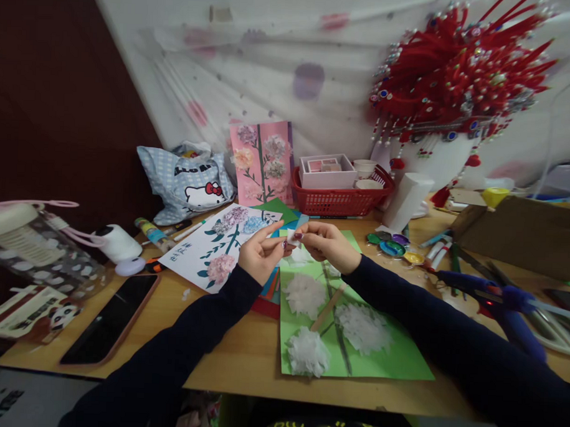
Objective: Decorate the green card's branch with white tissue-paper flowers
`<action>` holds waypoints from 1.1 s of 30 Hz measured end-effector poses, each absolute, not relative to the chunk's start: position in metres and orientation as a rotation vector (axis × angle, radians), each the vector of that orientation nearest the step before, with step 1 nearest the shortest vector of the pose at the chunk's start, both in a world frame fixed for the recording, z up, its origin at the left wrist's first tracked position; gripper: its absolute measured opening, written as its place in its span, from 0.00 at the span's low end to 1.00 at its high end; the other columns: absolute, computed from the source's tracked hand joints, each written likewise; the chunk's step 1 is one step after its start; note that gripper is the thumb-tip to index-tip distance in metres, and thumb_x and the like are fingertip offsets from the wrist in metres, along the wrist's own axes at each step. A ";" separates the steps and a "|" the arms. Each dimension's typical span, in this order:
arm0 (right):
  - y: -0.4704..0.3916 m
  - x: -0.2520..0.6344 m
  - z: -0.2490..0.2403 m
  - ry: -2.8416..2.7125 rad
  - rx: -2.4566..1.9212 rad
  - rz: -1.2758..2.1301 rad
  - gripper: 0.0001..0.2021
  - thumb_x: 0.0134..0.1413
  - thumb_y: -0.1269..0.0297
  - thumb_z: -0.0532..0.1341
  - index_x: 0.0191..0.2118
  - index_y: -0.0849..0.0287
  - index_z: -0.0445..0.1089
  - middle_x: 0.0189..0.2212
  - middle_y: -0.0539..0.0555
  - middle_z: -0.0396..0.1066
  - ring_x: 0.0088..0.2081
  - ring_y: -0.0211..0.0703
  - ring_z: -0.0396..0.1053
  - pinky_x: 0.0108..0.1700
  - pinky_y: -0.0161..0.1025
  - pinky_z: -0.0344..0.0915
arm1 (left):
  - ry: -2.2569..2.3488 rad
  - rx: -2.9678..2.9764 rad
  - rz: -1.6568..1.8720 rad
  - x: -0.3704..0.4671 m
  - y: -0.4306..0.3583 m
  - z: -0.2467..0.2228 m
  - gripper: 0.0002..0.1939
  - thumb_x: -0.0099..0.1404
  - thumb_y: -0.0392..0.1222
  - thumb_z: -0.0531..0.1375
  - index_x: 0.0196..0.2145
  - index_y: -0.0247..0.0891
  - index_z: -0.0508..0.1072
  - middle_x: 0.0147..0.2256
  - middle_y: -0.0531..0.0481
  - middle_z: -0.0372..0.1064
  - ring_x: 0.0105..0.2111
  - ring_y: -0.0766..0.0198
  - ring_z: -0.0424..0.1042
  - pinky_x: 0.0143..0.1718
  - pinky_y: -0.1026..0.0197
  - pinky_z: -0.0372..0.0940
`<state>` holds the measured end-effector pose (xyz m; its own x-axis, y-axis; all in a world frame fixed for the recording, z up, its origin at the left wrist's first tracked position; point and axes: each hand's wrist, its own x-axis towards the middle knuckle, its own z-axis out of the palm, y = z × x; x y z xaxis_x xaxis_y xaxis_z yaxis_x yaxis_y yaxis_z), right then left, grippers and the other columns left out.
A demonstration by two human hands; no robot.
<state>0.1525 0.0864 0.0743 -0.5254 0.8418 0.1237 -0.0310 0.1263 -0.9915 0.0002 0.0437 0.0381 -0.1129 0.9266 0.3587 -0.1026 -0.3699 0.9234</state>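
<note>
My left hand and my right hand meet above the top edge of a green sheet. Between their fingertips is a small piece of white tissue paper, pinched from both sides. White ruffled paper flowers sit on the green sheet around a dark painted stem. A flat wooden stick lies slanted across the sheet between the flowers. Part of another white flower, just under my right hand, is covered by my fingers.
Left of the sheet lie a white flower picture and a phone. At right are a blue glue gun, a paint palette and markers. Behind stand a red basket, a pink flower picture and a red beaded headdress.
</note>
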 end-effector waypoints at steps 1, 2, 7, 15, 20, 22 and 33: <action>0.086 0.153 0.074 -1.695 -0.820 1.446 0.12 0.42 0.56 0.59 0.27 0.61 0.64 0.10 0.39 0.49 0.12 0.27 0.43 0.15 0.30 0.39 | 0.996 1.351 1.610 0.000 0.044 0.037 0.28 0.55 0.41 0.62 0.53 0.29 0.65 0.36 0.40 0.76 0.32 0.59 0.76 0.39 0.58 0.72; 0.086 0.153 0.074 -1.736 -0.846 1.380 0.12 0.43 0.55 0.59 0.27 0.61 0.64 0.11 0.40 0.50 0.13 0.27 0.44 0.15 0.30 0.39 | 1.010 1.376 1.610 0.000 0.044 0.037 0.28 0.55 0.40 0.61 0.53 0.29 0.64 0.37 0.41 0.76 0.33 0.59 0.76 0.40 0.58 0.72; 0.086 0.153 0.073 -1.915 -0.893 1.054 0.15 0.48 0.53 0.57 0.25 0.62 0.65 0.15 0.43 0.54 0.17 0.30 0.48 0.20 0.31 0.46 | 1.105 1.582 1.578 -0.002 0.040 0.037 0.27 0.55 0.35 0.59 0.54 0.32 0.64 0.40 0.43 0.75 0.37 0.61 0.76 0.44 0.61 0.69; 0.085 0.154 0.072 -2.047 -0.824 0.854 0.11 0.49 0.59 0.56 0.25 0.62 0.65 0.20 0.48 0.61 0.24 0.34 0.54 0.28 0.33 0.52 | 1.135 1.564 1.551 -0.005 0.040 0.042 0.24 0.57 0.38 0.58 0.52 0.31 0.66 0.34 0.46 0.76 0.34 0.62 0.76 0.40 0.62 0.70; 0.084 0.153 0.072 -2.069 -0.837 0.857 0.12 0.49 0.58 0.55 0.26 0.63 0.66 0.21 0.49 0.61 0.25 0.35 0.55 0.28 0.33 0.52 | 1.159 1.544 1.538 -0.005 0.040 0.044 0.25 0.55 0.37 0.60 0.52 0.31 0.66 0.34 0.46 0.77 0.34 0.62 0.75 0.37 0.65 0.70; 0.083 0.154 0.071 -2.072 -0.836 0.861 0.12 0.50 0.58 0.55 0.26 0.63 0.66 0.20 0.48 0.60 0.24 0.34 0.53 0.27 0.33 0.51 | 1.154 1.524 1.541 -0.005 0.040 0.044 0.26 0.55 0.37 0.60 0.53 0.31 0.65 0.33 0.46 0.77 0.32 0.62 0.75 0.36 0.65 0.70; 0.083 0.154 0.071 -2.080 -0.832 0.841 0.10 0.49 0.60 0.56 0.25 0.62 0.65 0.19 0.46 0.57 0.22 0.33 0.51 0.26 0.32 0.49 | 1.105 1.445 1.572 -0.004 0.041 0.044 0.28 0.55 0.37 0.60 0.53 0.30 0.64 0.28 0.49 0.76 0.28 0.65 0.74 0.35 0.65 0.69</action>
<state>0.1542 0.0833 0.0713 -0.5229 0.7629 0.3801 0.2846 0.5766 -0.7658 -0.0043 0.0407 0.0443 -0.1113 0.9205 0.3745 0.0408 -0.3723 0.9272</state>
